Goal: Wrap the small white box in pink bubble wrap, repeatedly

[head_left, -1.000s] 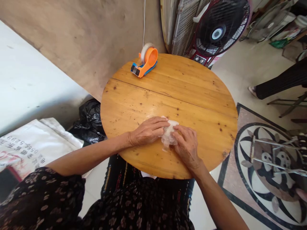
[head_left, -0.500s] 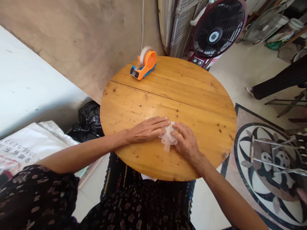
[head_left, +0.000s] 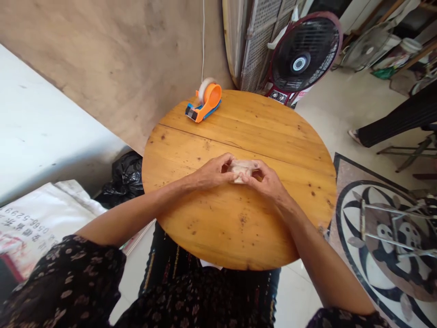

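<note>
A small crumpled clear plastic bundle [head_left: 241, 169] is held just above the middle of a round wooden table [head_left: 218, 228]. My left hand [head_left: 212, 172] pinches its left end with curled fingers. From the other side, my right hand [head_left: 266, 181] grips its right end, fingers closed too. What is inside the bundle cannot be made out.
An orange and blue tape dispenser [head_left: 205, 100] sits at the table's far edge. A red-rimmed floor fan [head_left: 302, 57] stands behind the table. A black bag [head_left: 127, 175] and a white printed sack [head_left: 34, 218] lie at left. Another person's leg [head_left: 392, 120] shows at right.
Both hands went from pressing the plastic bundle flat on the table to lifting it and pinching its ends, slightly farther from me. The camera tilted a little.
</note>
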Tool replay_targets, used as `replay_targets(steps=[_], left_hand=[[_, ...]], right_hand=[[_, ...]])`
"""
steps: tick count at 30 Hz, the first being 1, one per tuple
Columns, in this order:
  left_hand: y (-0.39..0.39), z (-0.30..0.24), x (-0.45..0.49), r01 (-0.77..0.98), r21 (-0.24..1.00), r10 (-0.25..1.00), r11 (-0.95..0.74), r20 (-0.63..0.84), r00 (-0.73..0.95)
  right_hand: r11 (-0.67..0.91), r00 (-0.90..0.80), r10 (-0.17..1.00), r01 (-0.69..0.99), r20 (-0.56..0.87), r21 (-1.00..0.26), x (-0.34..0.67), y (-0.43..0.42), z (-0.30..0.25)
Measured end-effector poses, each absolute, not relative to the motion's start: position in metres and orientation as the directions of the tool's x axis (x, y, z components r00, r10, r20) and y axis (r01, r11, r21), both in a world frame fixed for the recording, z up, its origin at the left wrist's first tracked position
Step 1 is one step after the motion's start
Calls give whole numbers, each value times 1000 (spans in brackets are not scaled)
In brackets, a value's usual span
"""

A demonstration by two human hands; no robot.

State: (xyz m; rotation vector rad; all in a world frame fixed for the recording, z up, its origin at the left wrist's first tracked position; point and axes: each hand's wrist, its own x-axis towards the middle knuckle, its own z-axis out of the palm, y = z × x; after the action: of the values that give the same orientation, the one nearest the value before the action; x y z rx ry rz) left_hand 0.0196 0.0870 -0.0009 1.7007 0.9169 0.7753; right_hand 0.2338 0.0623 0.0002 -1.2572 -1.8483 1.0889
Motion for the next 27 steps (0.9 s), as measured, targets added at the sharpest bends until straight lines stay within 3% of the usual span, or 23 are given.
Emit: replay_targets(steps=[3,6,11,14,17,22,27], left_hand=[[95,-8,21,147,979,856,-144,48,514],[99,-9,24,85,991,872,-102,49,487],[91,0,27,92,993,875,69,-105,472],[86,1,29,215,976,868,34,-135,478],[83,-4,31,273,961,883,-33,-100,458],[73,-11,33,213,977,936,-27,-50,348],[48,-7,30,358,867,931,-348,273,244]], right_hand=[[255,-395,915,394,88,-883,235,70,-2],[252,-336,937,453,98,-855,233,71,-2],[87,-266,963,479,-50,-873,227,59,-2],[-27,-256,954,441,-154,-897,226,47,0],[-68,-252,942,501,-221,-863,226,38,6],[3,-233,951,664,-203,-747,231,37,16],[24,-210,960,721,-186,-692,235,43,15]])
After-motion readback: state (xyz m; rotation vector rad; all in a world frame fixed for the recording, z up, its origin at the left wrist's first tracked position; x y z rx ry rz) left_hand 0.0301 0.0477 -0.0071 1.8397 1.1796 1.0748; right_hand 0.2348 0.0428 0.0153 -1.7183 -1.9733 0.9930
